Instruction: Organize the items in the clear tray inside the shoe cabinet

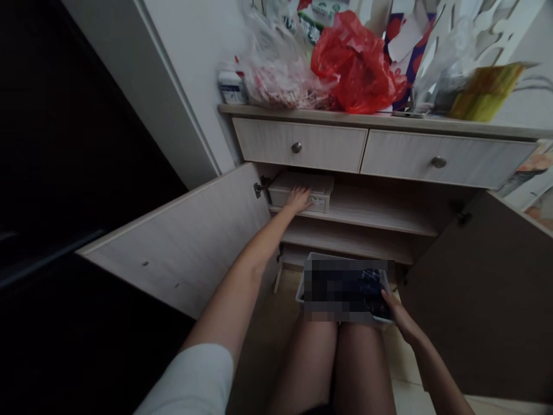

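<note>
My left hand [299,199] reaches into the cabinet and rests on the front edge of a pale box [280,197] with a small label, its fingers spread over the top. That box sits at the left end of the upper shelf. By my knees, my right hand [395,308] grips the right side of a translucent plastic bin [299,293], thumb over the rim. Dark, folded-looking items [370,288] lie in the bin. A blurred patch hides most of its contents.
Both cabinet doors stand open, the left door [185,236] and the right door [479,294]. Above are two closed drawers [319,138]. The cabinet top holds a red plastic bag [356,63], a clear bag [280,69], a white bottle [232,86] and a yellow packet [488,92].
</note>
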Tool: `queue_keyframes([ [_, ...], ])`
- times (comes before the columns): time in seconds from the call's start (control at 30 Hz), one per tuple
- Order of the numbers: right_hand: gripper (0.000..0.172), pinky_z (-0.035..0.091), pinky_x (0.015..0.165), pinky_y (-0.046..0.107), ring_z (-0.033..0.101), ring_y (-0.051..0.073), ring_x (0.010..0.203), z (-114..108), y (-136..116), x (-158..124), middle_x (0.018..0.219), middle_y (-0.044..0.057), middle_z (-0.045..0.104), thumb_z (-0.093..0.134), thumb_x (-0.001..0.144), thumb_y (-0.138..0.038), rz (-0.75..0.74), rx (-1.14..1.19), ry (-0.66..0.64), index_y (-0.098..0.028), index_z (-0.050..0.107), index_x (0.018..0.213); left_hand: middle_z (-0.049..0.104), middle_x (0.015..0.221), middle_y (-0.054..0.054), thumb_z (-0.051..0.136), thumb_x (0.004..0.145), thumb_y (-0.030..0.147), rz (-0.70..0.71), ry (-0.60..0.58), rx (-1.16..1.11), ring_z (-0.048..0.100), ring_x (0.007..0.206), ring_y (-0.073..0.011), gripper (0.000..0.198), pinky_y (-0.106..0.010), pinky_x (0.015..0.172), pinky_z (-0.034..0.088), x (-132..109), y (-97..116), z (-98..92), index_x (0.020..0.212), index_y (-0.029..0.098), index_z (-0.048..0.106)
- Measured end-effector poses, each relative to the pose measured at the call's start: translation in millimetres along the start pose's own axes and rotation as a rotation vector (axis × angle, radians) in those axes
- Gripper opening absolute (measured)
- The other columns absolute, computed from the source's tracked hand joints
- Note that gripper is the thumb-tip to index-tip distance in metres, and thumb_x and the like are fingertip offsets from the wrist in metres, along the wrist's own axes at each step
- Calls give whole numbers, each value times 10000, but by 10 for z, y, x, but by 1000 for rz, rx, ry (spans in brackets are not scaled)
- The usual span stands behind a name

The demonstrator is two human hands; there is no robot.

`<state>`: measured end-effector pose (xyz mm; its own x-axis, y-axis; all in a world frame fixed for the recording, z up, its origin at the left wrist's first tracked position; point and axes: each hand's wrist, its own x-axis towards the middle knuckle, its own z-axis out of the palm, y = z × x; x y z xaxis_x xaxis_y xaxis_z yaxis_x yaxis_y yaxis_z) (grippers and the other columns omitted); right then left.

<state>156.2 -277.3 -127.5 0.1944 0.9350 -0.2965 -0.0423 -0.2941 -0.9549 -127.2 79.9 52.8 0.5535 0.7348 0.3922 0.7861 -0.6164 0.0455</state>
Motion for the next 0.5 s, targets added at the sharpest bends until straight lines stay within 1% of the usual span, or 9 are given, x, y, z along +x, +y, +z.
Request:
queue_keyframes([
  [0.07, 938, 260, 1198, 478, 387, 322, 1426, -13, -32, -12, 1470, 75, 519, 608, 651, -878, 10, 4, -7, -267, 612, 1362, 582, 1394, -192, 588, 894, 201, 13, -36, 38, 521, 1317, -298, 432, -425, 1116, 369, 130, 37, 60, 1318, 125, 620],
  [0.17, 961, 264, 1197, 478, 396, 322, 1420, -44, -56, -18, 1466, 76, 523, 598, 633, -899, 28, 12, -16, -269, 613, 1359, 618, 1361, -159, 508, 934, 154, 64, -42, 30, 574, 1261, -261, 364, -375, 1053, 427, 151, 166, 157, 1261, 150, 667],
  [0.3, 949, 265, 1195, 476, 433, 328, 1393, -55, -56, -1, 1407, 92, 580, 595, 625, -906, 51, 15, 1, -255, 648, 1312, 636, 1337, -159, 539, 955, 224, 133, -42, -44, 551, 1287, -266, 350, -402, 1066, 406, 97, 494, 246, 1279, 171, 660],
  [0.4, 912, 277, 1189, 474, 458, 329, 1374, -43, -56, 7, 1384, 95, 600, 607, 632, -890, 62, 30, -20, -252, 665, 1281, 644, 1317, -170, 571, 954, 357, 147, -24, -224, 537, 1291, -282, 423, -428, 1082, 386, 71, 723, 257, 1338, 187, 616],
  [0.43, 894, 283, 1186, 475, 453, 325, 1379, -40, -54, 5, 1388, 90, 597, 607, 645, -880, 54, 36, -20, -256, 661, 1284, 628, 1337, -172, 589, 940, 409, 117, 7, -287, 511, 1313, -296, 475, -443, 1098, 368, 61, 749, 241, 1361, 189, 594],
  [0.47, 879, 288, 1182, 479, 443, 320, 1387, -38, -51, 1, 1398, 84, 590, 607, 657, -870, 42, 39, -17, -264, 653, 1292, 599, 1373, -180, 598, 927, 457, 43, 68, -343, 465, 1353, -316, 536, -464, 1118, 342, 50, 739, 215, 1386, 183, 567],
  [0.5, 866, 290, 1181, 483, 430, 315, 1397, -39, -46, -5, 1412, 76, 579, 605, 670, -860, 27, 40, -8, -272, 642, 1305, 557, 1414, -196, 593, 920, 500, -83, 155, -395, 404, 1397, -340, 596, -491, 1136, 311, 33, 691, 180, 1411, 168, 534],
])
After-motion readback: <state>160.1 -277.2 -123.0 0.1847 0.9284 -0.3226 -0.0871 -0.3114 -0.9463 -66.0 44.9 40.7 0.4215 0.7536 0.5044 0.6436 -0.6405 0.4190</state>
